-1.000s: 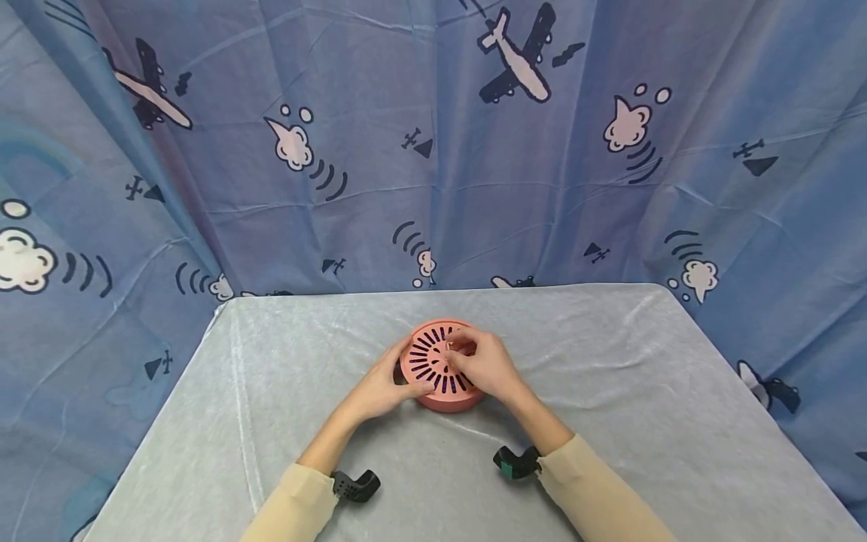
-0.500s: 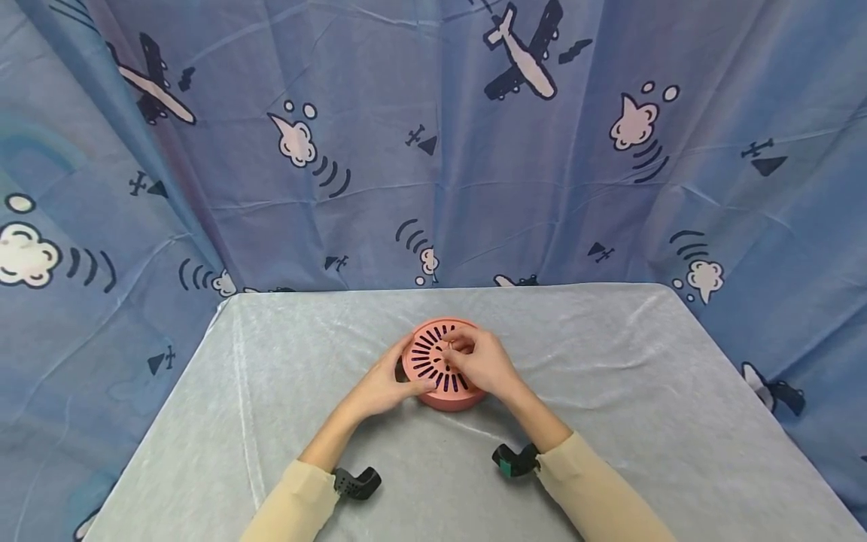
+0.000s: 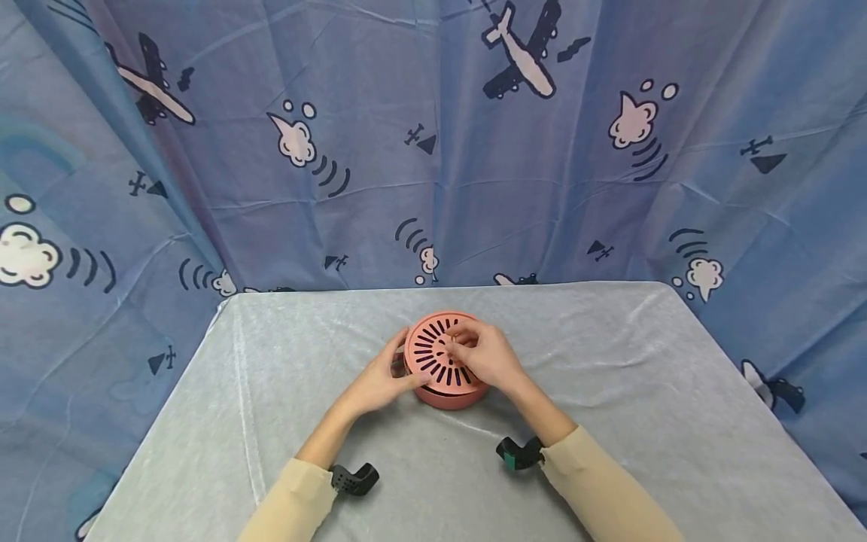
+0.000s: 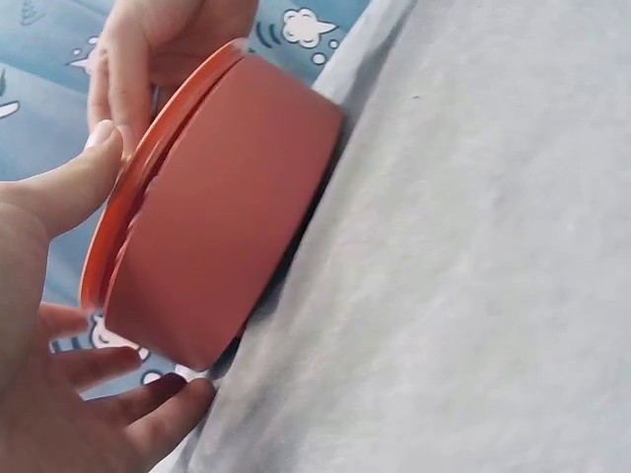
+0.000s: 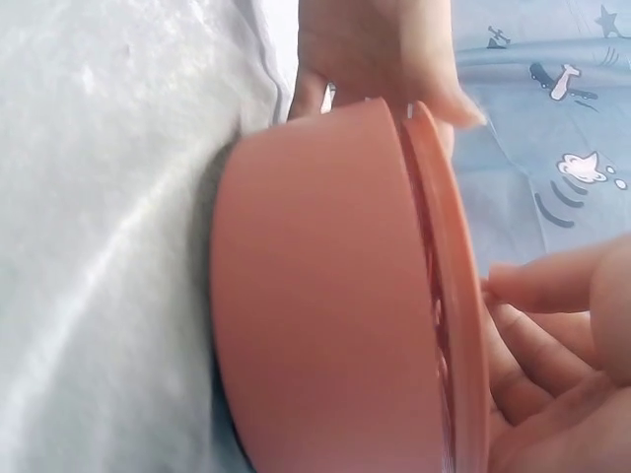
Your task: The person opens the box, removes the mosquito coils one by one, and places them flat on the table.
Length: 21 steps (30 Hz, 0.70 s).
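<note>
A round coral-pink container (image 3: 450,400) stands on the cloth, its slotted lid (image 3: 425,349) on top. A narrow gap shows between lid and body in both wrist views. My right hand (image 3: 493,358) pinches the middle of the lid with thumb and fingertips; what they grip there is hidden. My left hand (image 3: 375,382) curves round the container's left side. Its thumb lies at the lid's rim in the left wrist view, and its other fingers spread along the side and near the base. Whatever is inside the container cannot be made out.
A pale grey cloth (image 3: 305,354) covers the table. Behind it and at both sides hangs a blue curtain (image 3: 352,150) printed with planes and clouds. Each wrist carries a black camera mount, the left mount (image 3: 355,479) and the right mount (image 3: 520,454).
The lid has risen slightly and shifted up and right in the head view, opening a dark gap at the front left. My right hand has moved with it; the left fingers have loosened a little.
</note>
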Each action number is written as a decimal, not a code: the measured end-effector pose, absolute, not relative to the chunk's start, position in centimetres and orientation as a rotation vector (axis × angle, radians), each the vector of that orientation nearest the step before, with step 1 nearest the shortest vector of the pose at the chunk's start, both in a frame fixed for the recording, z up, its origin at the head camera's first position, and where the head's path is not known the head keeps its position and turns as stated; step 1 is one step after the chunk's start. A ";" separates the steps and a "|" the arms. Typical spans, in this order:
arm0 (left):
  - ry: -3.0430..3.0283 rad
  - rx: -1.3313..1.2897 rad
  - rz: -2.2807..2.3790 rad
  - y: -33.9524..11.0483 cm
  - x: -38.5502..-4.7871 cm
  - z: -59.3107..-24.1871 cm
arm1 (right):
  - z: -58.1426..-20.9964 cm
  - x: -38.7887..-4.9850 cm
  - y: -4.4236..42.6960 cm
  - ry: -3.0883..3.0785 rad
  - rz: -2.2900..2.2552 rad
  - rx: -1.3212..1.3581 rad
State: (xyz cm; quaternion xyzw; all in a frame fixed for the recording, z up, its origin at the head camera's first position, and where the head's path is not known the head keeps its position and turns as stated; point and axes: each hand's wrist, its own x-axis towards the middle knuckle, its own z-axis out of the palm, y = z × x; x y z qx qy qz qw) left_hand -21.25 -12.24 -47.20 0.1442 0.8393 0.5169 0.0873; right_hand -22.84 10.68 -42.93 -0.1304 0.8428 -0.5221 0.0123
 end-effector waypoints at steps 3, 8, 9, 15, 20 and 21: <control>2.460 0.439 1.569 -12.4 -21.3 -47.1 | -42.5 -22.9 11.1 2.634 -1.633 -0.409; 2.452 0.465 1.537 -12.5 -21.4 -47.2 | -42.1 -23.0 11.9 2.691 -1.574 -0.410; 2.456 0.465 1.533 -12.4 -21.4 -47.2 | -42.0 -23.0 12.0 2.706 -1.553 -0.405; 2.491 0.473 1.512 -12.2 -21.3 -47.3 | -41.3 -23.6 13.1 2.758 -1.487 -0.389; 2.516 0.471 1.485 -12.2 -21.3 -47.4 | -40.6 -24.0 14.3 2.787 -1.461 -0.396; 2.519 0.472 1.484 -12.2 -21.3 -47.3 | -40.5 -24.1 14.5 2.791 -1.458 -0.393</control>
